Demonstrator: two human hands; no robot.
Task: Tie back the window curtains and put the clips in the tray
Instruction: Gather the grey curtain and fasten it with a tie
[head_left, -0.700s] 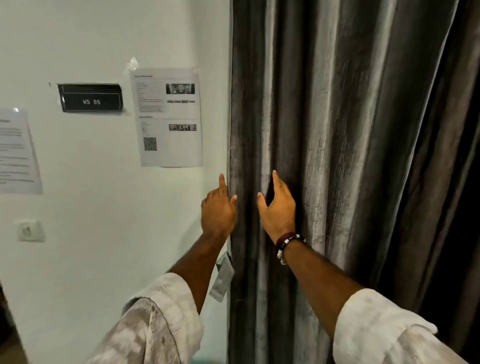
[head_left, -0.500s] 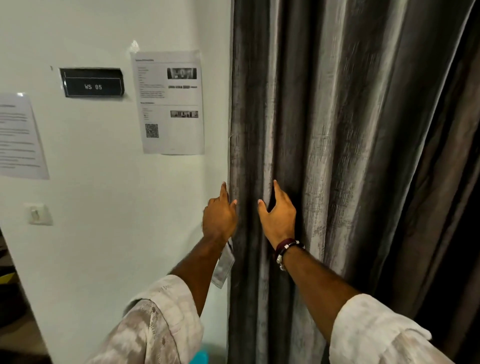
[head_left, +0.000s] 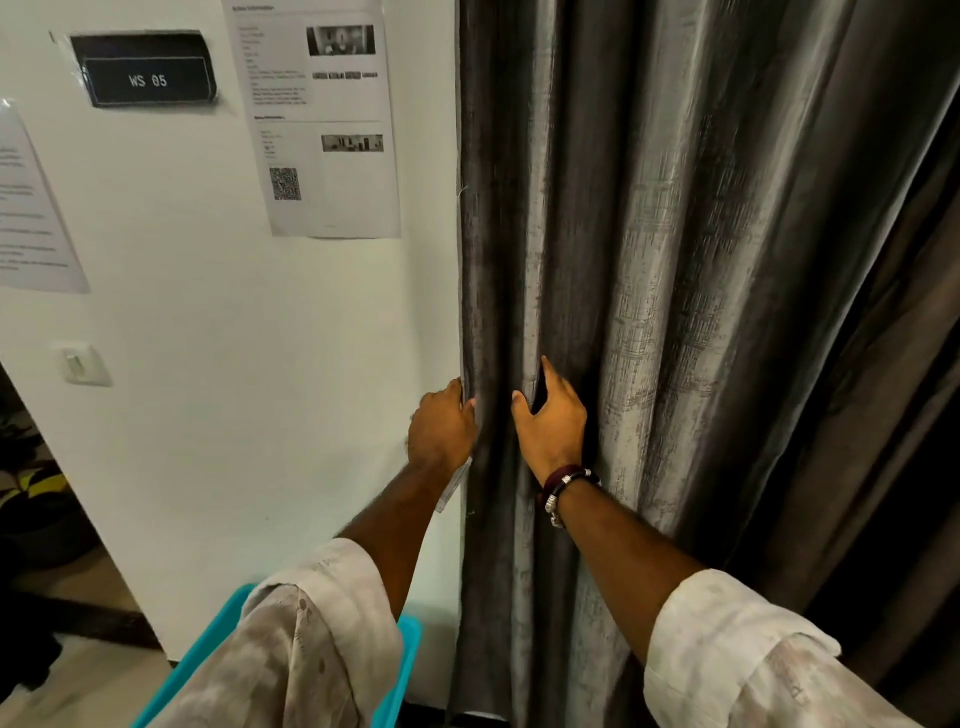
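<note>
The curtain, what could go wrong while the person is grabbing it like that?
1. The left hand only holds the thin edge of the curtain, so the fabric might slip from that grip.
2. The teal tray sits right below the arms, so a step forward could knock it.
3. The hanging tag beside the left wrist might snag.

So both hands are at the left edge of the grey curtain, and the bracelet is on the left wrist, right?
Not quite. The head view shows the bracelet on the right wrist, not the left. The rest holds: the left hand and the right hand are both at the left edge of the grey curtain.
</note>
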